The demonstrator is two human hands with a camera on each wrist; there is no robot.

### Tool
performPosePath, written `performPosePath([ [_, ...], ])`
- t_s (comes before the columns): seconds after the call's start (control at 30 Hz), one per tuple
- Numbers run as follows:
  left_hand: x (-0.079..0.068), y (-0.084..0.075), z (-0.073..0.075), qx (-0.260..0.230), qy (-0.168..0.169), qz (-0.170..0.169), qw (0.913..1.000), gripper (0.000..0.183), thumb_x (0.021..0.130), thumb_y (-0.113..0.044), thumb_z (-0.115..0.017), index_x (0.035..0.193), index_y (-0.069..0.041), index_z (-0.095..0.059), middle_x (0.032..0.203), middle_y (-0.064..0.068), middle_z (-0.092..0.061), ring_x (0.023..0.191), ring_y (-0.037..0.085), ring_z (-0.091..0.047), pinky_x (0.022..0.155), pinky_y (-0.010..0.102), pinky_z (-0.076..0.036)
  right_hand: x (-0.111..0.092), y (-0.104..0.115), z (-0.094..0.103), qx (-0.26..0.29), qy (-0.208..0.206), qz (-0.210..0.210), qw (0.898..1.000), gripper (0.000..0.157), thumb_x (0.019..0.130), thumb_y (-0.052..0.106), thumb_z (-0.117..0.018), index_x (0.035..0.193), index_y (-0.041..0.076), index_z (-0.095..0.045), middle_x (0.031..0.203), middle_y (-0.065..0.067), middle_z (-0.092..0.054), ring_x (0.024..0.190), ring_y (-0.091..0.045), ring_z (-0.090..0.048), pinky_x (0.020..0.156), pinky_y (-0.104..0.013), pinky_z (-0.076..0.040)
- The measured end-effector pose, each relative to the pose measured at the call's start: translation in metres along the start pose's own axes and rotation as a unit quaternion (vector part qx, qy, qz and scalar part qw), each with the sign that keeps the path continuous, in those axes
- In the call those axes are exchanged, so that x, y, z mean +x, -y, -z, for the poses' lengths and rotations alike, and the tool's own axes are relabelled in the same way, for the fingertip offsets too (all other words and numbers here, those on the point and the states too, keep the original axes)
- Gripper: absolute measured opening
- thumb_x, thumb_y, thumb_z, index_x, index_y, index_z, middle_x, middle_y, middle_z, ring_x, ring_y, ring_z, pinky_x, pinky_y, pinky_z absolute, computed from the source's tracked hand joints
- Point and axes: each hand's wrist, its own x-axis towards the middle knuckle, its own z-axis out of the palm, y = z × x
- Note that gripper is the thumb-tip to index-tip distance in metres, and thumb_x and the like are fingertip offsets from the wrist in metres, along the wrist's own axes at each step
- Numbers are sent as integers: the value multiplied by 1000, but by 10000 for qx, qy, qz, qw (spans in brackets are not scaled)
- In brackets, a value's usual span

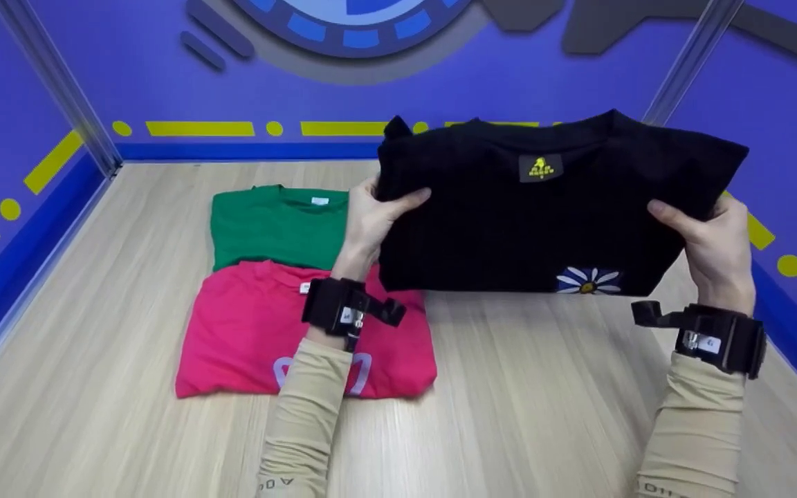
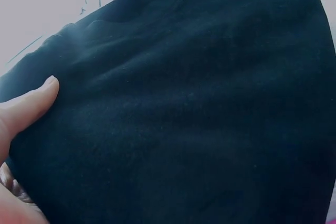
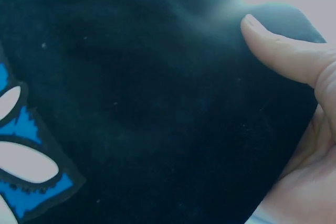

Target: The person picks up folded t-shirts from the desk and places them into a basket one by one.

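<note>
Tabletop below black shirt, apparently folded, between hands

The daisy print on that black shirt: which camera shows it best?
The head view: there the daisy print shows its yellow centre and several white petals together. The right wrist view has only some petals and blue patches, large, at its left edge; the left wrist view, just a piece in the top right corner.

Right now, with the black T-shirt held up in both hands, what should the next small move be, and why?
Probably lower the black T-shirt onto the tabletop beside the pink T-shirt: the left hand and right hand hold its opposite sides, and the pink and green T-shirts lie folded there.
</note>
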Motion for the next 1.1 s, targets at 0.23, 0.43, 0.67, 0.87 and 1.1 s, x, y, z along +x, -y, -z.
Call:
performPosePath([
  [0.23, 17, -22, -13, 103, 82, -504, 9986, 38, 73, -11, -81, 108, -3, -67, 109, 13, -68, 98, 20, -65, 87, 28, -53, 26, 13, -2, 356, -200, -109, 9991, 22, 75, -20, -65, 94, -8, -68, 86, -10, -73, 76, -20, -71, 68, -24, -57],
  [0.43, 35, -36, -29, 167, -27, -876, 9960, 44, 73, -13, -82, 113, -4, -67, 114, 12, -67, 104, 18, -63, 90, 23, -51, 52, 20, -4, 527, -599, 37, 9968, 23, 72, -19, -69, 93, -9, -68, 85, -10, -72, 74, -20, -71, 67, -24, -57],
  [0.67, 53, -31, -49, -52, -272, -1199, 9924, 44, 75, -14, -81, 115, -6, -66, 115, 11, -67, 103, 16, -63, 89, 21, -50, 76, 17, -8, 81, -1203, 497, 9915, 27, 67, -13, -77, 93, -8, -69, 83, -8, -71, 72, -17, -66, 66, -23, -52],
  [0.87, 61, -14, -55, 50, -446, -1201, 9918, 47, 74, -16, -81, 117, -7, -65, 116, 9, -68, 106, 14, -63, 91, 18, -48, 85, -1, -8, -100, -1509, 586, 9868, 29, 65, -10, -79, 93, -5, -70, 84, -6, -71, 75, -16, -65, 70, -23, -50],
  [1.1, 63, 9, -54, 257, -657, -1107, 9913, 40, 75, -20, -82, 110, -6, -67, 110, 9, -69, 102, 14, -63, 89, 19, -49, 84, -32, -5, -189, -1621, 452, 9856, 30, 66, -8, -80, 94, -1, -71, 86, -4, -71, 77, -14, -65, 74, -21, -51],
])
